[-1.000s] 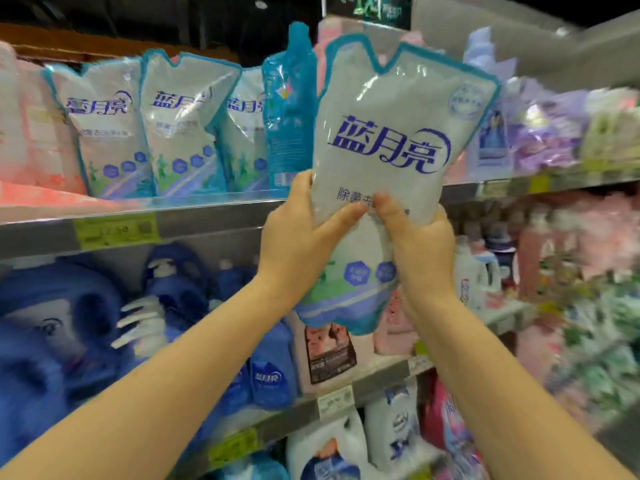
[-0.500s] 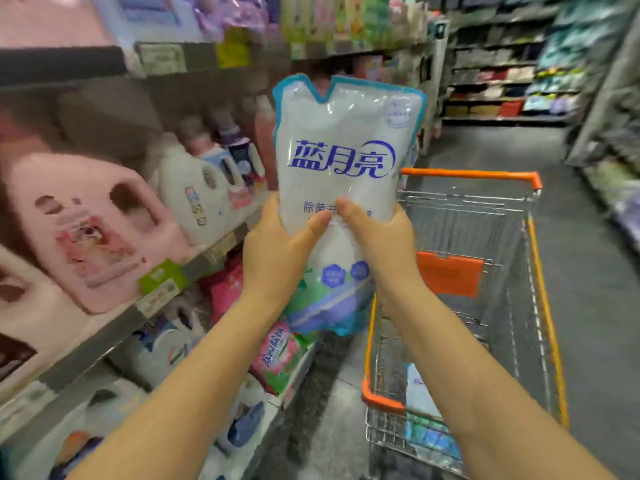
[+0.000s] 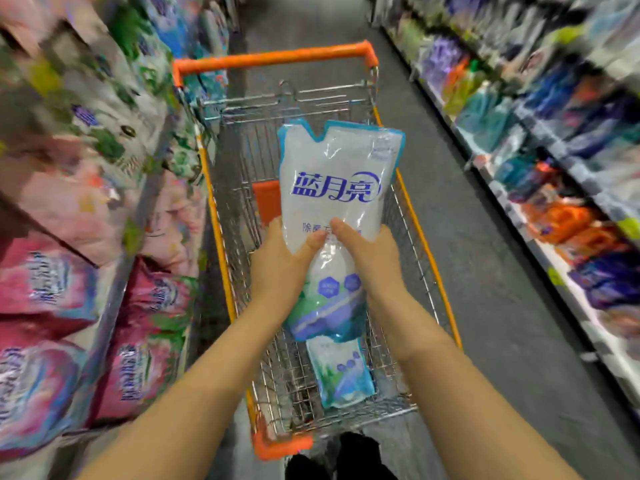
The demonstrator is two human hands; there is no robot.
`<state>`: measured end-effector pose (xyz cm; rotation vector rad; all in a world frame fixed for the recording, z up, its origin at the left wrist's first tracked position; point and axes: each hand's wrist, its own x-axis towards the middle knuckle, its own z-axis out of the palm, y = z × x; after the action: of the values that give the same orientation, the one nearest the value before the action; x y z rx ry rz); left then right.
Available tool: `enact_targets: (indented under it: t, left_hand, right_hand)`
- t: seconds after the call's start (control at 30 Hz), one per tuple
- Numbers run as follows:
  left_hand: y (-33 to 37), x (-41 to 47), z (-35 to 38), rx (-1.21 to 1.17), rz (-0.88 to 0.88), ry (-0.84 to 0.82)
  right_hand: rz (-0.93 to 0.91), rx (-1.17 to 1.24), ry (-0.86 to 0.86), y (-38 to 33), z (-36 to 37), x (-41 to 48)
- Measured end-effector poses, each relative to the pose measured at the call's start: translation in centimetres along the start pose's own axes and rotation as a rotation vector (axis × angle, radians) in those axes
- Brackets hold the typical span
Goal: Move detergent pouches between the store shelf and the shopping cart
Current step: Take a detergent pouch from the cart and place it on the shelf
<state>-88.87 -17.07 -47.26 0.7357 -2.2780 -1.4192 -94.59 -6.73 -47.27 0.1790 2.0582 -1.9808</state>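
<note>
A white detergent pouch [image 3: 337,174] with teal edges and blue lettering hangs upright over the shopping cart [image 3: 417,233]. My left hand [image 3: 280,266] grips its lower left side, thumb on the front. My right hand [image 3: 369,259] grips its lower right side the same way. A second pouch [image 3: 343,374] of the same kind lies flat on the cart's wire floor, just below the held one. The cart has a wire basket, orange rim and orange handle [image 3: 273,58].
Store shelves [image 3: 104,188] packed with pink and white detergent bags run close along the cart's left side. More shelves [image 3: 561,161] of colourful goods line the right. A grey aisle floor [image 3: 485,271] lies between the cart and the right shelves.
I have turned from the shelf to face down the aisle. The pouch, held in both hands throughout, has come from in front of the shelf to directly over the cart basket, lower than before.
</note>
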Motion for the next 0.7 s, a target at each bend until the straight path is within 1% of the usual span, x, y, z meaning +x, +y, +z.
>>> enact_targets:
  t: [0.07,0.13,0.23,0.33,0.4,0.5,0.57,0.63,0.7]
  left_hand:
    - [-1.9,1.6,2.2,-0.014,-0.074,-0.051]
    - [-4.3,2.7,4.3,-0.060,-0.195,-0.077]
    - [-8.7,3.5,7.0,-0.171,-0.381,-0.074]
    - [-13.5,3.3,9.6,-0.223,-0.559,-0.087]
    - [-16.5,2.7,11.1,-0.290,-0.677,-0.063]
    - [-21.4,1.0,12.8,-0.393,-0.842,-0.010]
    - [-23.9,-0.3,13.5,-0.402,-0.935,0.038]
    - [-25.7,-1.3,13.6,-0.378,-1.011,0.097]
    - [-27.1,-2.1,13.6,-0.244,-1.110,0.128]
  right_hand:
    - [0.049,-0.029,-0.006,2.1,-0.1,2.4]
    - [0.108,-0.044,-0.030,4.3,-0.2,4.6]
    - [0.222,-0.094,-0.066,8.9,0.1,7.8]
    - [0.354,-0.175,-0.080,14.4,0.7,10.3]
    - [0.473,-0.228,-0.106,18.0,1.0,11.3]
    - [0.608,-0.234,-0.152,22.7,1.2,11.7]
    - [0.691,-0.293,-0.211,25.9,1.7,11.4]
    - [0.785,-0.296,-0.245,28.5,2.4,10.7]
    - [0.834,-0.316,-0.261,30.5,2.8,9.7]
